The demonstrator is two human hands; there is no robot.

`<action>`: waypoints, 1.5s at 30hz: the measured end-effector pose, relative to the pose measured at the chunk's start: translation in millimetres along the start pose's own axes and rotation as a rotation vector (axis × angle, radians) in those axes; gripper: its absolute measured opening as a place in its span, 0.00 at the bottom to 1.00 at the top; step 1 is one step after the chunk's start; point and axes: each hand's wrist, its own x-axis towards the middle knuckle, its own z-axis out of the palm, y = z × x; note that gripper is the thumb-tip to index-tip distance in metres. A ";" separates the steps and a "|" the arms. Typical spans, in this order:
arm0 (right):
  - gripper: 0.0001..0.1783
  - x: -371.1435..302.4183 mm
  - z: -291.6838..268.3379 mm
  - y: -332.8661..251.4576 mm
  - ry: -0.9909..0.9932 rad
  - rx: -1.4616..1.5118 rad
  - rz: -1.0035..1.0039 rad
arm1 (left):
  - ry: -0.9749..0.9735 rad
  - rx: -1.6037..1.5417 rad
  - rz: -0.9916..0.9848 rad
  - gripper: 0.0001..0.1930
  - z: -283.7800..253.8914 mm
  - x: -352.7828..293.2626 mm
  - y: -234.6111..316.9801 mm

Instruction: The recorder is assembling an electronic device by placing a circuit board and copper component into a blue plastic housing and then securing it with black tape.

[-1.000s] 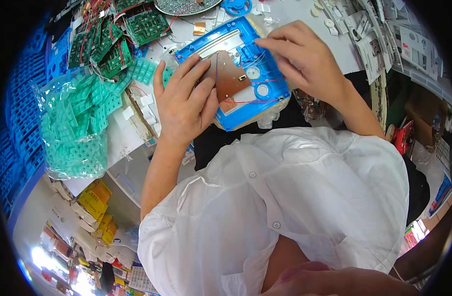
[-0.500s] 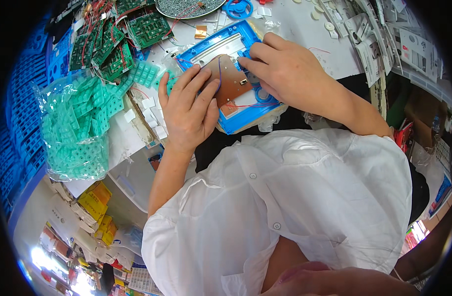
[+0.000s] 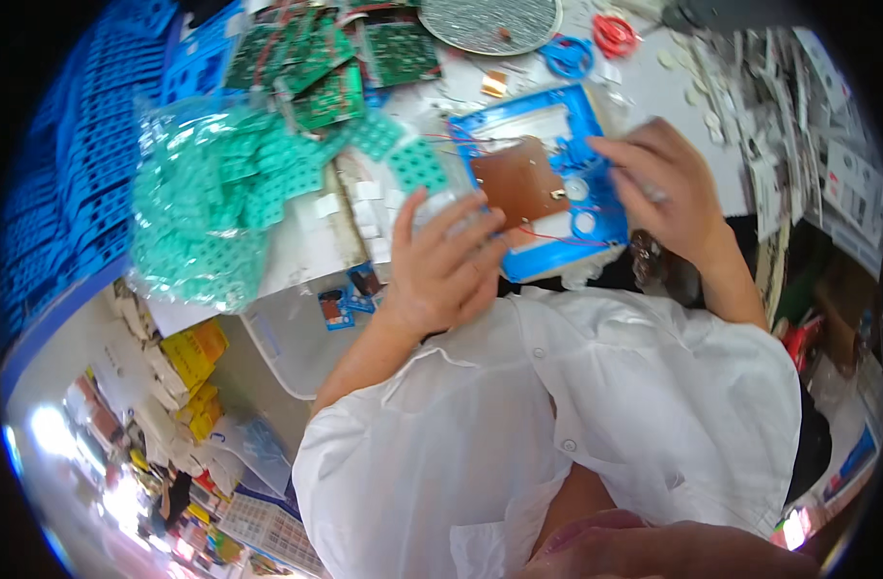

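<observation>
A blue plastic casing lies in front of me with a brown circuit board in it, its plain side up. Thin red wires run across the casing's lower part and out at its upper left. At the lower left corner of the casing is my left hand, fingers spread, the tips near the board's edge; whether they touch it I cannot tell. My right hand is at the casing's right edge, blurred, its fingers parted and half bent. Nothing shows in either hand. A white round part sits beside the board.
To the left is a clear bag of green rubber keypads, with loose keypads beside it. Green circuit boards pile up behind. A round metal tray, a blue ring-shaped part and a red wire coil lie farther back. White plastic parts stack at right.
The view has shifted, so the table's things sit farther right. Both hands have drawn back from the board: the left toward its lower left, the right off to the casing's right edge.
</observation>
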 end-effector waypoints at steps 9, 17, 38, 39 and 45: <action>0.25 39.3 -33.5 30.9 0.864 0.710 -0.008 | 0.425 0.301 -0.383 0.05 -106.0 58.1 -93.2; 0.50 50.9 -28.7 8.0 0.694 0.604 -0.013 | 0.081 0.036 -0.073 0.15 -33.4 81.0 -38.9; 0.21 29.4 -43.2 -19.6 0.494 0.176 -0.301 | -0.241 0.188 -0.183 0.27 10.2 32.7 45.5; 0.18 40.3 -37.2 -19.5 0.355 0.163 -0.266 | -0.243 0.165 -0.170 0.27 9.5 32.1 44.1; 0.14 122.2 50.8 34.2 -0.031 0.293 -0.125 | -0.193 0.048 -0.135 0.24 4.7 28.8 29.3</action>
